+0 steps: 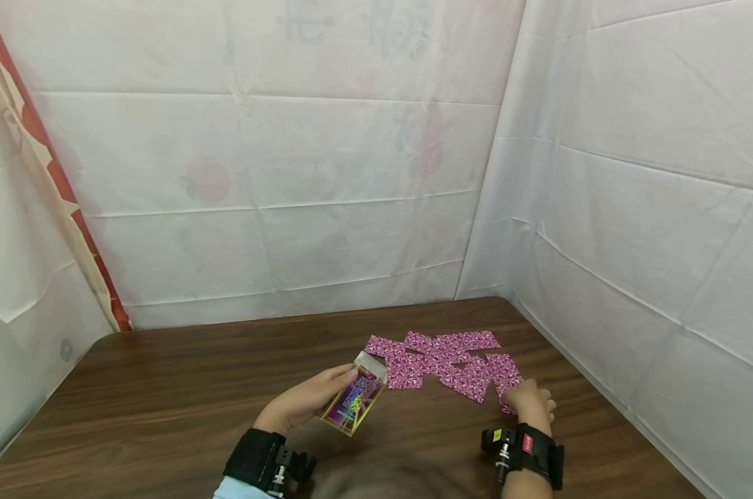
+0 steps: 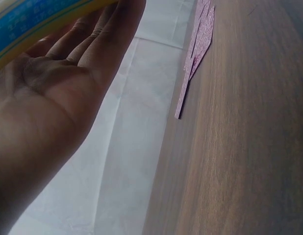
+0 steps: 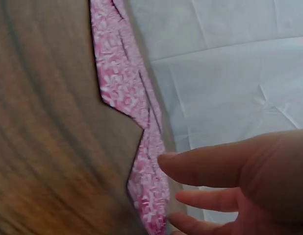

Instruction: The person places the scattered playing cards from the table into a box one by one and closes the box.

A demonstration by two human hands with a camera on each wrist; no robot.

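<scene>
Cards (image 1: 438, 364) are spread on the right of the bench (image 1: 164, 416); a shiny card box (image 1: 354, 403) is pinched by the left hand's (image 1: 309, 400) fingers. Gathering seems in hand: the rightmost card (image 1: 504, 373) is reached for by the right hand (image 1: 529, 400), fingers parted; an edge pinch is probably needed.

Slim box (image 1: 354, 402): shiny purple face, yellow edges, pale far end; tilted, held in left hand (image 1: 307, 402), raised off desk (image 1: 195, 402). Pink speckled cards (image 1: 470, 380) flat on desk, overlapping, spread beyond and right of box. Rightmost card (image 1: 504, 371) under or beside right hand (image 1: 530, 402); contact unclear.
</scene>
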